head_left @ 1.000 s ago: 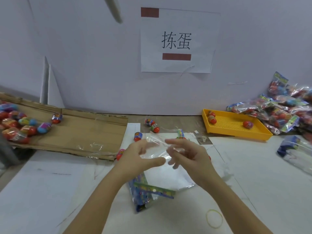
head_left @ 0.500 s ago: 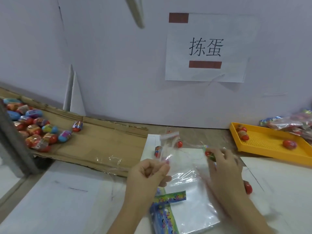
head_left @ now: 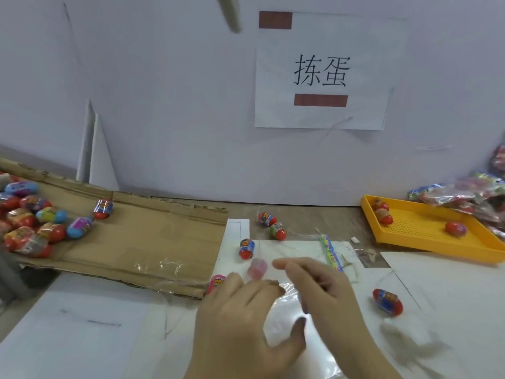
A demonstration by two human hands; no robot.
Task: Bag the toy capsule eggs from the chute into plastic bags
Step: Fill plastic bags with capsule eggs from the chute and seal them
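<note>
My left hand grips a clear plastic bag low in the middle, fingers curled over its top edge. My right hand hovers just right of it, index finger straight and the others curled. A blurred pink capsule egg sits at that fingertip; whether the hand holds it is unclear. Several capsule eggs crowd the cardboard chute at left. Loose eggs lie on the table: a blue and red one, a pair behind it, one to the right.
A yellow perforated tray with three eggs stands at right, filled bags heaped behind it. A bag header strip lies past my right hand. White paper sheets cover the table. A white wall with a paper sign closes the back.
My right hand came back from the far side of the paper to the bag's mouth, and a blurred egg now shows at its fingertip. My left hand stayed on the bag.
</note>
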